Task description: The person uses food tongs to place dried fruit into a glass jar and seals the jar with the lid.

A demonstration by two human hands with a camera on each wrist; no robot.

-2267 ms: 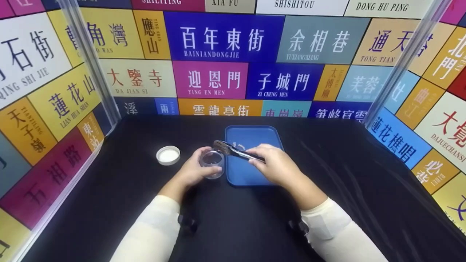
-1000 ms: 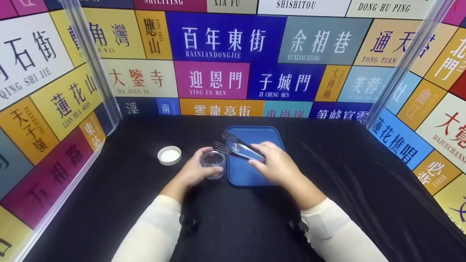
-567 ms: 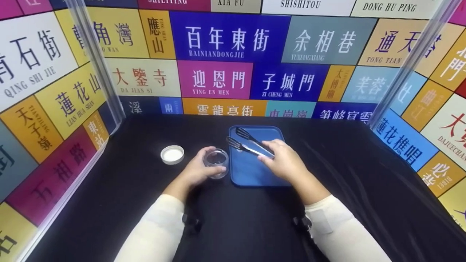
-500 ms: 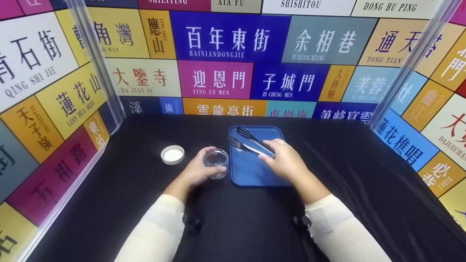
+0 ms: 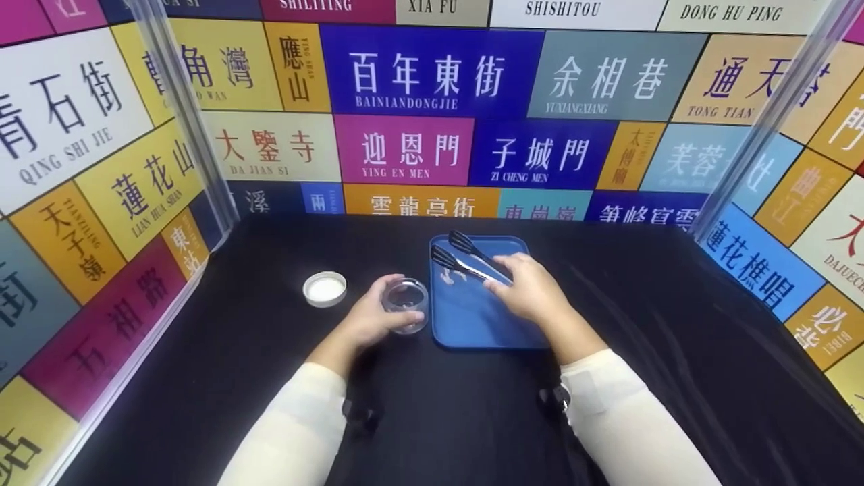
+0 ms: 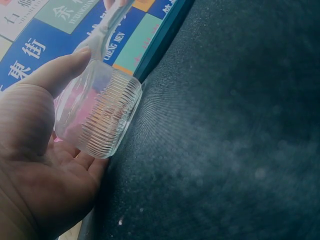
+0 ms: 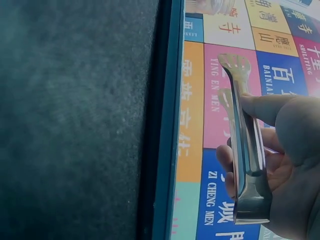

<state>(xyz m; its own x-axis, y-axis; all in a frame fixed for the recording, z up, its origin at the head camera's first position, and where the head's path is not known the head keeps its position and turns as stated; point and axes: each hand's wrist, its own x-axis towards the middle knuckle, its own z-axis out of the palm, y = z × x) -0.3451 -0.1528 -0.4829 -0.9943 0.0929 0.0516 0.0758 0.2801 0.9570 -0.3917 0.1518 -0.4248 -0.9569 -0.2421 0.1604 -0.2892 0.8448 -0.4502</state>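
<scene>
My left hand [image 5: 364, 316] holds an open clear jar [image 5: 406, 295] upright, thumb on the near side and fingers behind. The jar's ribbed wall [image 6: 111, 117] shows in the left wrist view. My right hand [image 5: 534, 290] grips metal tongs [image 5: 470, 268] with black slotted tips, thumb on one arm and fingers at the other. The tips are spread apart above the far left part of a blue tray [image 5: 482, 320]. Small pale pieces [image 5: 452, 275] lie on the tray just below them. Nothing shows between the tips. The tray stands right of the jar.
A round white lid [image 5: 325, 289] lies on the black-covered table [image 5: 432, 412] left of the jar. Panels with coloured signs [image 5: 432, 71] enclose the back and sides, with clear corner posts [image 5: 196, 128].
The tongs, closed with tips near the jar's rim at first, have spread apart and moved right and back over the tray. My left hand still holds the jar in about the same place.
</scene>
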